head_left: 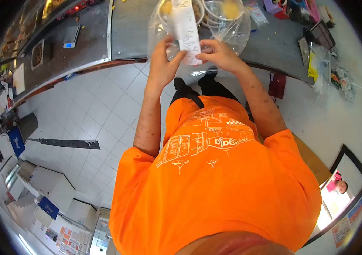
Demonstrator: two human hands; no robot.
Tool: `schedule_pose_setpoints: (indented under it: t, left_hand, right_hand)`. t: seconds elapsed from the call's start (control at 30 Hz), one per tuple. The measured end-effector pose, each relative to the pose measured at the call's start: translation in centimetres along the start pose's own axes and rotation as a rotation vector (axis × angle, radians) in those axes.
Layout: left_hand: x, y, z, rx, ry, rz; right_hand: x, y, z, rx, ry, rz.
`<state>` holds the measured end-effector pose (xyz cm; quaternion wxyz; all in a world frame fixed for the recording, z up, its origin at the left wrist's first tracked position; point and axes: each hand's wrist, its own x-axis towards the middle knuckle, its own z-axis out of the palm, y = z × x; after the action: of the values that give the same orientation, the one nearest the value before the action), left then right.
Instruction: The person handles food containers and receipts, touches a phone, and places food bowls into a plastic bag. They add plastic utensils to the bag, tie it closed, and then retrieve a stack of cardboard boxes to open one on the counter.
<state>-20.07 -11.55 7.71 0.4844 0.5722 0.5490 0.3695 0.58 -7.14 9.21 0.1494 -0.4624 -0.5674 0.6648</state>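
Note:
A long white paper slip [187, 36] with printing lies over a clear plastic bag [241, 32] on the dark counter. Inside the bag are round containers [230, 9] with yellowish contents. My left hand [164, 61] is at the slip's left edge, its thumb touching the paper near the lower end and its fingers against the bag. My right hand [221, 55] pinches the slip's right edge between thumb and fingers.
The dark counter [270, 49] runs across the top, with a small scale [71, 36] at left. Packets and boxes [312, 32] sit at right. Below are a tiled floor [100, 93] and a dark strip [69, 143]. A person [337, 185] shows at lower right.

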Motion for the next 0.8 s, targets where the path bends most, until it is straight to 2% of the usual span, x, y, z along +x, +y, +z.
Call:
schedule_pose_setpoints:
  t: [0.07, 0.1, 0.13, 0.17, 0.2, 0.23, 0.27, 0.3, 0.33, 0.37, 0.4, 0.43, 0.53, 0.6, 0.67, 0.7, 0.77, 0.8]
  left_hand:
    - [0.6, 2.5, 0.2, 0.295, 0.364, 0.233]
    - [0.5, 4.3, -0.3, 0.609, 0.41, 0.275]
    - [0.3, 5.9, -0.7, 0.611, 0.408, 0.287]
    - [0.1, 7.3, -1.0, 0.909, 0.433, 0.235]
    - [0.0, 8.7, -1.3, 1.21, 0.455, 0.176]
    - [-0.2, 9.6, -2.1, 1.226, 0.451, 0.188]
    - [-0.1, 10.5, -3.2, 1.355, 0.365, 0.13]
    - [-0.1, 11.7, -3.7, 1.481, 0.28, 0.067]
    - [-0.1, 13.8, -3.5, 1.499, 0.282, 0.078]
    - [-0.2, 16.4, -3.0, 1.507, 0.421, 0.184]
    - [-0.3, 18.5, -2.3, 1.503, 0.567, 0.296]
    - [-0.3, 20.0, -1.6, 1.273, 0.621, 0.467]
    - [0.3, 22.1, 6.2, 0.609, 0.794, 0.871]
    - [2.5, 21.7, 14.1, 0.389, 0.738, 1.071]
    - [5.9, 20.7, 22.2, 0.171, 0.505, 1.108]
    - [7.5, 20.6, 25.9, 0.112, 0.468, 1.14]
    - [10.0, 21.2, 32.3, 0.16, 0.346, 0.839]
    - [11.1, 21.9, 34.6, 0.145, 0.329, 0.855]
  right_hand:
    - [-1.7, -0.8, 0.2, -0.041, 0.052, 0.019]
    - [-2.5, -0.7, 0.0, -0.386, 0.241, -0.141]
    - [-3.3, -1.0, -0.2, -0.73, 0.431, -0.301]
    - [-4.2, -1.8, -1.2, -0.725, 0.444, -0.31]
    - [-5.5, -3.7, -2.7, -0.755, 0.55, -0.334]
    - [-6.9, -5.9, -4.0, -0.778, 0.655, -0.354]
    - [-8.5, -8.5, -5.2, -0.76, 0.668, -0.361]
    - [-10.3, -11.4, -6.8, -0.64, 0.496, -0.225]
    - [-11.8, -13.0, -8.5, -0.517, 0.319, -0.095]
    - [-12.9, -13.2, -10.4, -0.503, 0.329, -0.107]
    - [-14.1, -13.1, -12.6, -0.344, 0.225, -0.263]
    - [-15.2, -12.9, -15.1, -0.194, 0.123, -0.419]
    - [-19.6, -9.3, -23.7, -0.109, 0.283, -0.568]
    - [-22.9, -5.2, -30.7, -0.13, 0.478, -0.577]
    - [-26.7, -0.8, -38.7, -0.226, 0.624, -0.523]
    - [-29.1, 1.3, -42.7, -0.251, 0.691, -0.508]
    - [-33.5, 5.3, -50.3, -0.204, 0.921, -0.313]
    - [-35.1, 8.3, -54.3, -0.314, 1.126, -0.231]
